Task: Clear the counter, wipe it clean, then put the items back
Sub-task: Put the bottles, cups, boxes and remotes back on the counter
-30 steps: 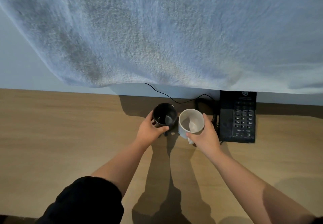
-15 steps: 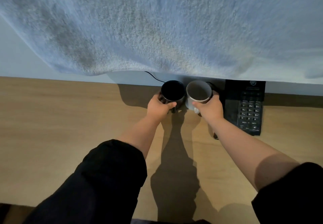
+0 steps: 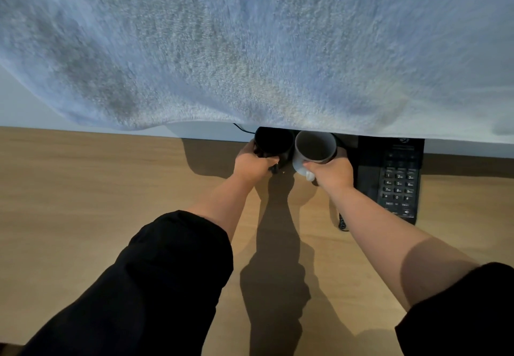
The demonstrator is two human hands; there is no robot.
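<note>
Tabletop (image 3: 83, 202): light brown wood grain, matte, running back to a pale wall (image 3: 16, 105).

Left hand (image 3: 253, 165): fingers and thumb curled round the side of the black mug (image 3: 274, 144). The mug is a round, dark, smooth cylinder with a black interior. Its small handle pokes out toward the camera, under the thumb.

Right hand (image 3: 333, 173): curled round the white mug (image 3: 315, 148), thumb along the near wall. This mug is rounded and glossy, with a greyish shaded inside. Its loop handle (image 3: 308, 175) faces the camera, just left of the palm.

The two mugs stand upright side by side, walls nearly touching, at the back of the tabletop close to the wall. I cannot tell whether their bases rest on the wood or are slightly lifted.

Towel (image 3: 250, 50): pale blue-white terry with a fluffy looped pile, blurred. It hangs across the whole upper view, and its wavy lower hem hides the far rims of both mugs.

Phone (image 3: 395, 180): a flat black rectangular desk set. It has a keypad with white numerals and lies just right of the right hand. A coiled cord (image 3: 342, 223) shows at its near left corner. A thin black cable (image 3: 244, 129) runs along the wall behind the black mug.

Sleeves: black cloth pushed up, the left sleeve (image 3: 155, 286) bunched at the elbow and the right sleeve (image 3: 459, 314) at the frame edge. The forearms are bare. Both arms cast long dark shadows on the wood.
</note>
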